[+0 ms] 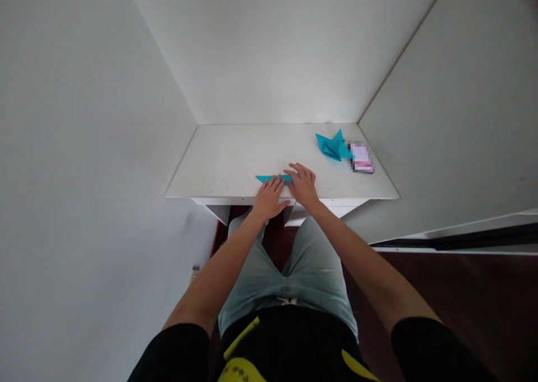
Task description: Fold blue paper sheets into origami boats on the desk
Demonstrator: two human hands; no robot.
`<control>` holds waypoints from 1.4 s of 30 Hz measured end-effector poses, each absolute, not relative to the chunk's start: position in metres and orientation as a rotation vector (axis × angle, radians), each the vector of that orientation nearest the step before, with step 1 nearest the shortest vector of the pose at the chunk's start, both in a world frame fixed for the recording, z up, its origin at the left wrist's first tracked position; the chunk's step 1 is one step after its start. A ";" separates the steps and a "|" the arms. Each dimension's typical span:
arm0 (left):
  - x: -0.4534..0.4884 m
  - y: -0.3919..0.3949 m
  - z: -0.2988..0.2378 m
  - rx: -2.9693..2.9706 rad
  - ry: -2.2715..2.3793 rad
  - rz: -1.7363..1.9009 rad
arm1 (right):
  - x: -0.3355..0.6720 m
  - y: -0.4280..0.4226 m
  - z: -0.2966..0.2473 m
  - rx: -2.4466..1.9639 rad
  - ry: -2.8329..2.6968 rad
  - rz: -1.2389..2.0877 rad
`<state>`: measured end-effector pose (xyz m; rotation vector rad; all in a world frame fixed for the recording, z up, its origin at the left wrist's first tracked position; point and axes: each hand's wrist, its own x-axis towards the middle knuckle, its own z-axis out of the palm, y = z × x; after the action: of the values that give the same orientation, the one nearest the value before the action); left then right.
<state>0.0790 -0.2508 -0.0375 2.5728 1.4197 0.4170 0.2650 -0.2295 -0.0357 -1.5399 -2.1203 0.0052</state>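
A narrow strip of folded blue paper lies flat near the front edge of the white desk, its pointed end to the left. On its middle rest the outstretched fingers of my left hand, palm down with the thumb apart. My right hand is over the paper's right end, fingers spread and slightly bent, touching it. Both hands hide part of the paper. Farther back on the right sits a folded blue paper figure with several points.
Beside the paper figure lies a phone-like flat object, its surface blurred out. The desk is closed in by a back wall, a left wall and a right panel. My legs are below its front edge.
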 end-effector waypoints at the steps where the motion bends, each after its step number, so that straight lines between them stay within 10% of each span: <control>1: 0.079 -0.252 -0.036 2.593 1.441 0.370 | 0.263 -0.231 -0.036 -1.508 -2.193 0.015; 42: 0.013 -0.206 -0.027 2.419 1.863 0.359 | 0.336 -0.220 -0.045 -1.292 -1.897 0.649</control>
<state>0.0130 -0.2065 -0.0274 2.4187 1.8628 0.3587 0.3358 -0.2203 -0.0450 -1.2922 -1.8972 0.6489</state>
